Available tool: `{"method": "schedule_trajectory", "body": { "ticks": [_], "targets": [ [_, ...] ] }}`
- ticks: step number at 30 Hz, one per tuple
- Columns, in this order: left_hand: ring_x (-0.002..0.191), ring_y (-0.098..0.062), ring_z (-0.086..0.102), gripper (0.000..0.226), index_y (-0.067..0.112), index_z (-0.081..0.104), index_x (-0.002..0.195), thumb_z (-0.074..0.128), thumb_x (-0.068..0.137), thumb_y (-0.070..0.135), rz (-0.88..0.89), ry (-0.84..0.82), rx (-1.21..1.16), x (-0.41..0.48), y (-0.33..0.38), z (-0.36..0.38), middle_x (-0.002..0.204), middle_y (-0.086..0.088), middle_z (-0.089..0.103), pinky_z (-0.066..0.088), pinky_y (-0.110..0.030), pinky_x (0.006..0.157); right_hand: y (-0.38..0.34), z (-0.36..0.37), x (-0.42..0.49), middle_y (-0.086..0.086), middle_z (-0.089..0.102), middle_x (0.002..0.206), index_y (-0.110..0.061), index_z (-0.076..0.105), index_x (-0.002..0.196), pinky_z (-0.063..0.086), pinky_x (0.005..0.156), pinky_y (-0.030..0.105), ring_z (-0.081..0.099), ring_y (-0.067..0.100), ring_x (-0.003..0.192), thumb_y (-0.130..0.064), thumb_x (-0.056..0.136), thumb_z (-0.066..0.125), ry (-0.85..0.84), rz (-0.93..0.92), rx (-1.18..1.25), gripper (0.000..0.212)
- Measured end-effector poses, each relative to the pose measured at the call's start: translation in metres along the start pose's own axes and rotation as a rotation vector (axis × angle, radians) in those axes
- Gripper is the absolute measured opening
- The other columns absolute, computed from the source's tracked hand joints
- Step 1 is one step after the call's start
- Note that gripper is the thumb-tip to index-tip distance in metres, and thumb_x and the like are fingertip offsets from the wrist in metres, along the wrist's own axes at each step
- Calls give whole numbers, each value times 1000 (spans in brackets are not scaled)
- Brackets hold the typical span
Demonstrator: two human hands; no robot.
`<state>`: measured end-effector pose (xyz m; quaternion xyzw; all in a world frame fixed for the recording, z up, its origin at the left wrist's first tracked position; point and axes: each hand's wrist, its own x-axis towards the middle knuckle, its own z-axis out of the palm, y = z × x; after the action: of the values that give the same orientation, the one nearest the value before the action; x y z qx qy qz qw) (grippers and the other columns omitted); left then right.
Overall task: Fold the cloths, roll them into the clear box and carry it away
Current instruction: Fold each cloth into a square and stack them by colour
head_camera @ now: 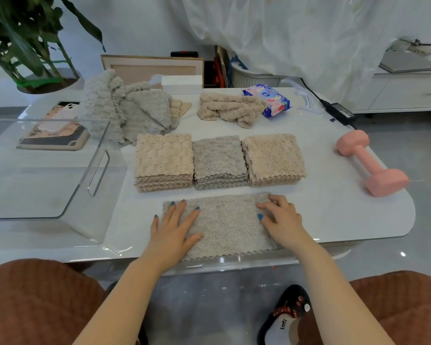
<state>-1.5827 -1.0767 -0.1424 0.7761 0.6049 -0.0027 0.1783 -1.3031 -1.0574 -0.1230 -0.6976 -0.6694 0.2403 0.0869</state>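
A grey fluffy cloth (pixel 228 225) lies folded into a wide strip at the table's near edge. My left hand (pixel 176 226) presses flat on its left part with fingers spread. My right hand (pixel 283 220) rests on its right end, fingers lightly bent on the fabric. Just beyond stand three stacks of folded cloths: beige (pixel 163 161), grey (pixel 219 161) and beige (pixel 273 158). A heap of loose grey cloths (pixel 125 108) and a loose beige cloth (pixel 228 108) lie further back. The clear box (pixel 98 170) stands at the left with a slot handle in its near wall.
A pink dumbbell (pixel 371 163) lies at the right of the white table (pixel 334 212). Phones (pixel 57 130) show through the box. A wipes packet (pixel 271 99), a white carton (pixel 182 84), a power adapter (pixel 339 112) and a potted plant (pixel 35 46) stand at the back.
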Motion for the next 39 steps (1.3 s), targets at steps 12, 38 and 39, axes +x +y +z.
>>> {"method": "schedule_trajectory", "body": {
  "ticks": [12,38,39],
  "targets": [
    [92,-20,58,56,25,58,113,76,60,23,498,351,67,5,102,28,110,0,58,49,-31,73,-4,-18,40,11,59,116,-8,54,122,38,77,25,55,23,96,-14,90,58,121,116,384,32],
    [54,-11,47,30,26,48,63,76,74,24,55,95,-1116,-42,73,-20,60,7,55,38,-21,50,-23,-77,-16,7,67,86,-10,69,102,51,72,18,65,13,77,0,76,74,-502,-205,570,28],
    [55,-9,46,33,27,47,62,77,74,18,42,87,-1134,-44,65,-18,60,8,55,38,-18,51,-31,-73,-16,5,64,84,-12,69,100,48,71,16,60,10,75,-1,75,75,-517,-246,454,27]
  ]
}}
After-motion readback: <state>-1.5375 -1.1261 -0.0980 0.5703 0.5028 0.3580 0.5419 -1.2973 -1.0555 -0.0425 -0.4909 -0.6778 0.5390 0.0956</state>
